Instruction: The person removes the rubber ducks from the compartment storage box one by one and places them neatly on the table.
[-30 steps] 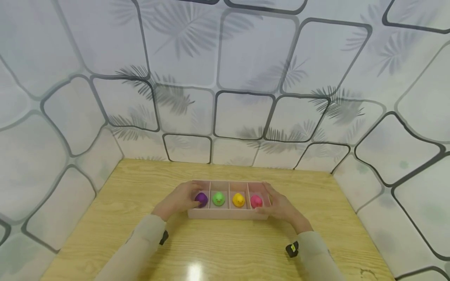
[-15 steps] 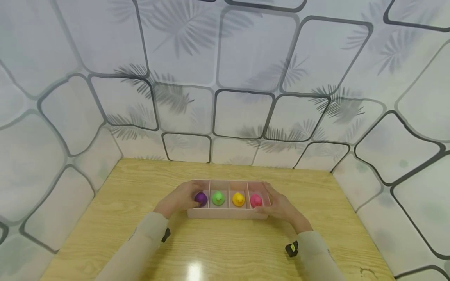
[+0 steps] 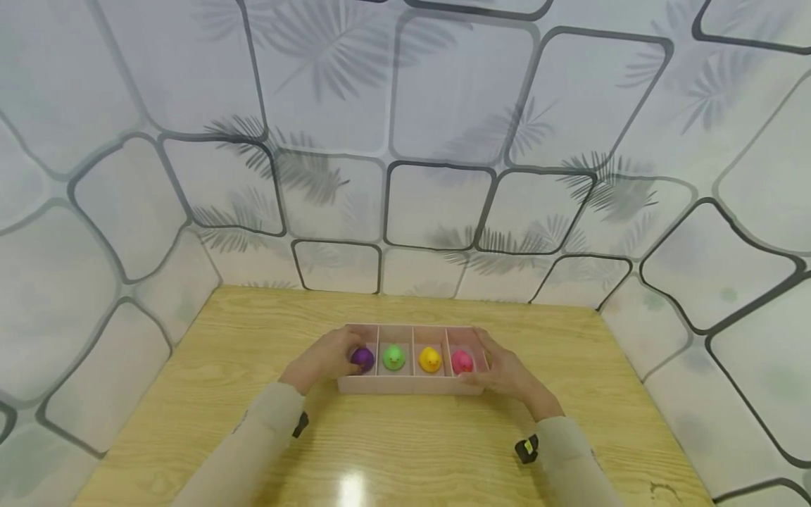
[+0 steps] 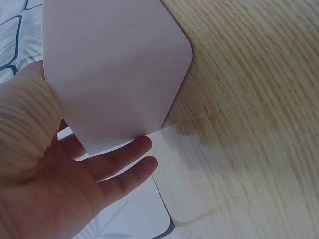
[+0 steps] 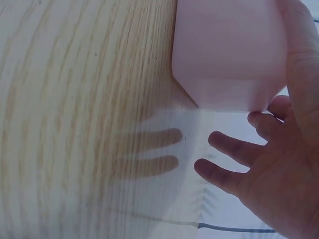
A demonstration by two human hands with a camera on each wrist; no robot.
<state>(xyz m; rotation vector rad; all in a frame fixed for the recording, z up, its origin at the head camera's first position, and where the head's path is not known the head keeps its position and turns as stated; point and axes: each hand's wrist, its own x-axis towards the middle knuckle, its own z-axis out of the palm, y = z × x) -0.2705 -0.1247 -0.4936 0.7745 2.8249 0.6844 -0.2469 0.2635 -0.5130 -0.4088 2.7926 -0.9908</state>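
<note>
A: Where do we find the long pale-pink box with four compartments (image 3: 412, 385)?

B: We see it resting on the pale yellow wood-grain table (image 3: 412, 451), long side towards us, with a hand at each end.

A: What are our fingers doing?

B: Our left hand (image 3: 322, 359) grips the left end, thumb at the front rim and forefinger towards the back; in the left wrist view two lower fingers (image 4: 130, 177) reach out along the far side. Our right hand (image 3: 505, 370) grips the right end the same way, with two fingers (image 5: 229, 146) spread off the wall.

A: And how far along are we?

B: Each compartment has one toy: a dark purple rounded one (image 3: 362, 360) at the left, then a light green duck (image 3: 394, 357), a bright yellow duck (image 3: 431, 360) and a hot-pink duck (image 3: 462, 362). We'd judge the filling complete.

A: Are we touching the purple one?

B: We can't tell; our left thumb and forefinger lie close around it.

A: So what's left?

B: Neither hand has let go. Whether we are steadying the box or shifting it, we can't say.
</note>
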